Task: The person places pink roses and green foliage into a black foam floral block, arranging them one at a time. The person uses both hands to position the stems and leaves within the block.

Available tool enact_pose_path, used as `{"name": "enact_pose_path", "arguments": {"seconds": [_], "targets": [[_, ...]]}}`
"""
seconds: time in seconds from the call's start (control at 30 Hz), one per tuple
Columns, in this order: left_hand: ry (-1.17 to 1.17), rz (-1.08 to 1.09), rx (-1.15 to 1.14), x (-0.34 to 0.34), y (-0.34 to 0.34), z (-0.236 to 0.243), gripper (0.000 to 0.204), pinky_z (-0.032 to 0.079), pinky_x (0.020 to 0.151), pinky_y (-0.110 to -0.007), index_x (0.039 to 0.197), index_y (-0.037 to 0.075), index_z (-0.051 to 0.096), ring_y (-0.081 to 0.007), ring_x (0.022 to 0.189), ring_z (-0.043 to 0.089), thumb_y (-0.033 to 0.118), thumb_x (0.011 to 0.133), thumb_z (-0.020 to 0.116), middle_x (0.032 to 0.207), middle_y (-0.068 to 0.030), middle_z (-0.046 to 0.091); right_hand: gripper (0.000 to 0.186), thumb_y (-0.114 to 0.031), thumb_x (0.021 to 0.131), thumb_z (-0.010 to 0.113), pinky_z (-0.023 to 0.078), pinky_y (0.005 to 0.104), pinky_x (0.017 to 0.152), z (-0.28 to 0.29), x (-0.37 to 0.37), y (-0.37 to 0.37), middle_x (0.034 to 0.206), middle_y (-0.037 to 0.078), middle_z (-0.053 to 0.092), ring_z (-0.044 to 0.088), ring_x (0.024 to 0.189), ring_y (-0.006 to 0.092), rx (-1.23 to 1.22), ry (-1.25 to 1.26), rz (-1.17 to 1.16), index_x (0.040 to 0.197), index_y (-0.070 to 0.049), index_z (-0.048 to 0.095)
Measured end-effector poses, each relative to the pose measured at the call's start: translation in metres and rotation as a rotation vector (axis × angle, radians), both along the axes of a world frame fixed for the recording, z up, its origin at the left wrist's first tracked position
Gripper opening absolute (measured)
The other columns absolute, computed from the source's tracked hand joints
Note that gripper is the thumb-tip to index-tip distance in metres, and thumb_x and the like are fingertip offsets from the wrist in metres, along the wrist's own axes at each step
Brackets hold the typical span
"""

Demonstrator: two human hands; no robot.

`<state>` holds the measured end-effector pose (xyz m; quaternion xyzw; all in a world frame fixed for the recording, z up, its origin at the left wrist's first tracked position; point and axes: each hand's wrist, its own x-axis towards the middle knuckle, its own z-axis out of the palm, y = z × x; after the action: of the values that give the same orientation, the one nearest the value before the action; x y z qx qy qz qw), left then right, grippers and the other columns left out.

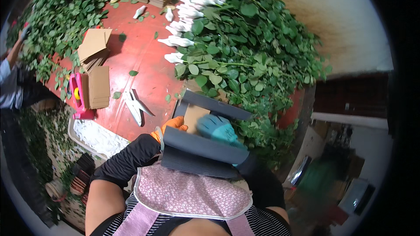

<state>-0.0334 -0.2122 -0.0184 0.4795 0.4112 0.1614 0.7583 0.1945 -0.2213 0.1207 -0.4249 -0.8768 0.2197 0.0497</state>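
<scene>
Nearby, the orange-gloved left hand (174, 125) curls at the left edge of a brown cardboard piece (195, 116), which lies between the far and near flaps of a dark ribbed holder (201, 144). Over the cardboard's right side is the teal-gloved right hand (217, 129), blurred, so I cannot tell whether either hand actually pinches it. To the left, a white-handled tool (135, 107) lies on the red table (144, 57); leafy stems (245, 39) with white-wrapped heads are piled far right.
</scene>
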Motion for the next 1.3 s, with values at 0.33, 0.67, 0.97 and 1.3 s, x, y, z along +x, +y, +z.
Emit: {"name": "enact_pose_path", "arguments": {"seconds": [0.33,0.67,0.97,1.3], "targets": [[0.636,-0.229,0.788,-0.020,0.013,0.112,0.028,0.051,0.064,-0.043,0.107,0.003,0.065,-0.0349,0.072,0.066,0.023,0.087,0.067,0.078,-0.0175,0.067,0.075,-0.049,0.086,0.060,0.018,0.0486,0.117,-0.035,-0.016,-0.003,0.154,0.019,0.031,0.023,0.145,0.0320,-0.122,-0.195,-0.090,0.144,-0.004,0.041],[0.322,-0.423,0.613,-0.017,0.017,0.123,0.028,0.052,0.078,-0.038,0.116,0.005,0.065,-0.0361,0.090,0.067,0.016,0.090,0.066,0.097,-0.0196,0.069,0.070,-0.036,0.086,0.061,0.036,0.0546,0.103,-0.032,-0.035,-0.005,0.151,0.023,0.032,0.028,0.142,0.0401,-0.066,-0.430,-0.034,0.143,0.000,0.042],[0.315,-0.529,0.701,-0.013,0.023,0.108,0.034,0.052,0.081,-0.039,0.118,0.007,0.063,-0.0358,0.101,0.064,0.007,0.085,0.068,0.114,-0.0197,0.064,0.050,-0.020,0.090,0.053,0.046,0.0511,0.086,-0.038,-0.043,-0.006,0.147,0.026,0.036,0.037,0.135,0.0440,-0.031,-0.492,-0.007,0.135,0.003,0.050],[0.284,-0.344,0.862,-0.001,0.046,0.076,0.039,0.050,0.089,-0.038,0.106,0.004,0.059,-0.0363,0.115,0.057,-0.001,0.070,0.075,0.133,-0.0211,0.052,0.056,-0.037,0.090,0.056,0.039,0.0532,0.097,-0.028,-0.033,-0.005,0.151,0.024,0.034,0.033,0.139,0.0392,-0.083,-0.368,-0.052,0.133,-0.002,0.052]]}}
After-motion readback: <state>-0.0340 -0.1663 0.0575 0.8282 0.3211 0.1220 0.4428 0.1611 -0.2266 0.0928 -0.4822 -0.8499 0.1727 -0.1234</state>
